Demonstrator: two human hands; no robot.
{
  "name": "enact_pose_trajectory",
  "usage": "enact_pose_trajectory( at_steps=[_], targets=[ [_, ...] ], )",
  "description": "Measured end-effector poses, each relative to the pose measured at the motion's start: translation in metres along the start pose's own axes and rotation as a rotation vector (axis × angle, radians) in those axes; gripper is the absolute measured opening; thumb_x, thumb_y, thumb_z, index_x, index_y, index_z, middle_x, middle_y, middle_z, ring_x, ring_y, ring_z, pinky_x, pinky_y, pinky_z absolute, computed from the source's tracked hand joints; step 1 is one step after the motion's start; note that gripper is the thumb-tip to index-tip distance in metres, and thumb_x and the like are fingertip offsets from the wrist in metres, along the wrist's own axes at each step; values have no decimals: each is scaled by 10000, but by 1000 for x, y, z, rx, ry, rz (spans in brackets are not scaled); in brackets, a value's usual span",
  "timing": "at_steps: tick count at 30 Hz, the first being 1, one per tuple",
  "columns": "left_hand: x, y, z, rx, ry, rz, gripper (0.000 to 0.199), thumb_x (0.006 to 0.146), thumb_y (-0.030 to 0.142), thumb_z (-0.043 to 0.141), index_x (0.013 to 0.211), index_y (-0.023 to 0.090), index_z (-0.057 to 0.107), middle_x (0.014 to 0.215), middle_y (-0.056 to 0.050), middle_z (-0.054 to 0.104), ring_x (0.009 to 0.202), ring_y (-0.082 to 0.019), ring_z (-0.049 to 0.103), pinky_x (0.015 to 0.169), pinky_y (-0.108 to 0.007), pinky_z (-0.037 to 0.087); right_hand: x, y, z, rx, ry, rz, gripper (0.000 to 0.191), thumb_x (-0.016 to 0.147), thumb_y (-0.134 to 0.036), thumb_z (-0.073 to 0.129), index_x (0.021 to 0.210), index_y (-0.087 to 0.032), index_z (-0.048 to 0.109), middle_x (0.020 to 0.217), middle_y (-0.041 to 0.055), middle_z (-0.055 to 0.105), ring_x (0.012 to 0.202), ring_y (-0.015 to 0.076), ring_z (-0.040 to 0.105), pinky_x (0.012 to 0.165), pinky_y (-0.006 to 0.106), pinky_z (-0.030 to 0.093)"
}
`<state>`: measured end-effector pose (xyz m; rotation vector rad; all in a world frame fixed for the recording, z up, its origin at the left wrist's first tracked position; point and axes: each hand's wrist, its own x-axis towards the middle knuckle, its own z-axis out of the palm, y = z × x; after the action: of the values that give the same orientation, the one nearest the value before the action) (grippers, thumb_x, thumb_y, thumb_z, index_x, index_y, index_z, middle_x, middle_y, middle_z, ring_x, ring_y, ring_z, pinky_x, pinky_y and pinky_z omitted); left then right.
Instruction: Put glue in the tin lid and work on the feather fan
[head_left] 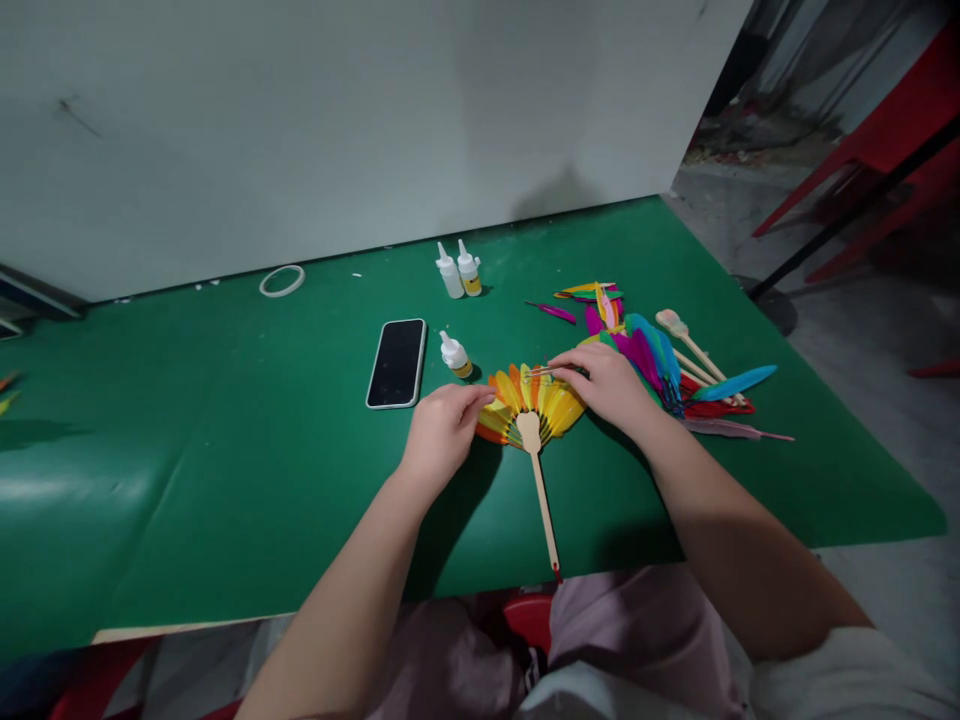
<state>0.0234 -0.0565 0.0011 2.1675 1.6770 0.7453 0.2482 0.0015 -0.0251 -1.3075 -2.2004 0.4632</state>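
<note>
A fan of yellow and orange feathers (559, 408) lies on the green table, its pale wooden handle (543, 500) pointing toward me and ending in a red cord. My left hand (444, 428) is closed at the fan's left edge, thumb and fingertips pinched on the outer feathers. From the right, my right hand (606, 382) is closed around thin metal tweezers (541, 371), whose tips reach over the upper middle of the feathers. Just beyond the fan stands a small white glue bottle (455, 356).
A phone (397, 364) lies left of the fan. Two more bottles (459, 272) stand near the wall, with a white ring (282, 281) farther left. Loose coloured feathers (651, 350) and wooden handles (697, 345) are heaped at the right. Red chairs (892, 130) stand beyond the table.
</note>
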Motion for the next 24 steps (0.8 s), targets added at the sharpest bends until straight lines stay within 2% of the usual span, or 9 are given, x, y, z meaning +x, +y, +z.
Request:
enact_pose_trajectory(
  at_steps=[4,9,12,15,17,20,22,24],
  targets=[
    [-13,6,-4,-19,94,32,84,790,250,618,777,188,674,757,-13,695,688,-130,616,627,-226,445,1,0,0,22,25,3,164,823,-245,552,889,-190,692,879,47,695,857,210,582,792,346,442],
    [-36,13,-5,-56,136,-9,154,748,311,665,666,182,647,660,6,666,608,-111,587,575,-211,426,0,-2,-2,92,63,32,171,818,-264,560,888,-189,697,877,54,693,855,210,588,778,348,449],
    [-52,13,-4,-153,125,10,98,799,258,611,767,190,674,743,2,699,681,-109,632,647,-201,465,-1,-5,-6,207,100,82,179,816,-291,558,894,-200,691,867,42,688,828,192,593,741,327,453],
    [-67,11,-2,-255,87,38,158,838,181,548,931,198,675,856,-9,715,766,-109,657,708,-194,490,-1,-7,-10,323,133,146,200,827,-304,533,931,-206,672,865,26,677,763,161,586,664,288,443],
    [-78,10,-1,-273,114,28,154,825,176,564,922,206,680,852,-4,717,769,-113,661,711,-196,495,-1,-6,-11,379,169,184,230,845,-322,493,958,-202,653,855,23,657,696,140,565,611,271,425],
    [-95,6,1,-248,259,-97,54,753,245,655,731,204,681,716,16,704,663,-115,644,638,-200,485,1,-2,-12,490,244,240,221,818,-387,522,854,-193,621,688,-15,578,535,104,484,513,248,376],
    [-106,-1,2,-213,373,-271,166,723,304,677,609,189,641,603,24,663,567,-111,602,560,-206,457,-1,-1,-16,568,317,258,272,758,-435,596,650,-190,544,538,-50,465,458,87,407,469,238,337],
    [-113,-11,3,-202,452,-468,234,742,347,640,578,180,625,556,22,640,537,-114,580,540,-214,444,-9,-3,-25,616,426,250,421,760,-481,582,501,-193,416,462,-53,383,435,84,370,458,239,327]
  ],
)
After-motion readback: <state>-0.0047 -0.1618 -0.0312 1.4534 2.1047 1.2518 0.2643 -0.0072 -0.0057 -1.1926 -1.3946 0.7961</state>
